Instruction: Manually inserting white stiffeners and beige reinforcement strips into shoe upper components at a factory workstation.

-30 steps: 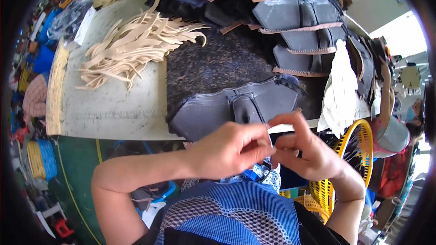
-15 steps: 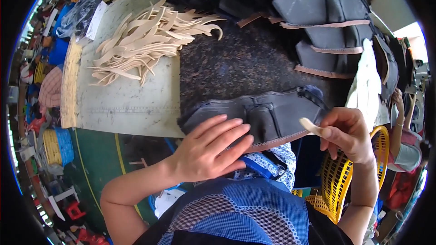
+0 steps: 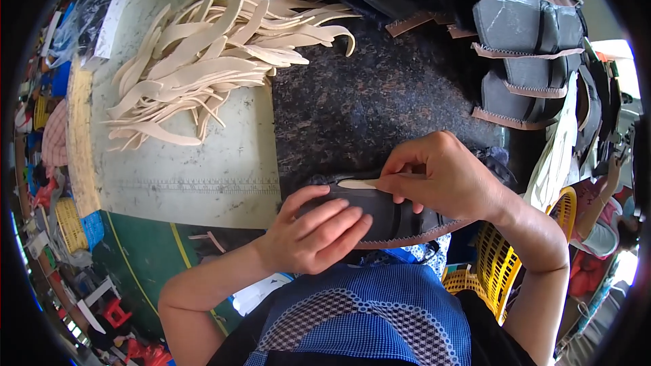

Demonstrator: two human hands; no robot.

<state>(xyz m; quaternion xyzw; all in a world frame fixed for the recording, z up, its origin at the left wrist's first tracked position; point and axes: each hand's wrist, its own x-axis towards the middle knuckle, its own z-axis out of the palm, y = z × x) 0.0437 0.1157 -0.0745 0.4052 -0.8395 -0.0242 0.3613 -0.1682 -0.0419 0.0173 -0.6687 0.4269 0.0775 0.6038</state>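
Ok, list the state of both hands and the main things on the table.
Dark piece, laid out, partly covered.
Pale strip, pinched, at the dark piece's far edge.
Left hand, open, on the dark piece.
Right hand, closed on the pale strip.
Strip heap, loose.
Other dark pieces, stacked overlapping.

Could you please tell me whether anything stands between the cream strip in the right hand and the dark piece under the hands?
Nothing visible does: the right hand holds the cream strip at the far edge of the dark piece; the left hand lies on that piece, not over the strip.
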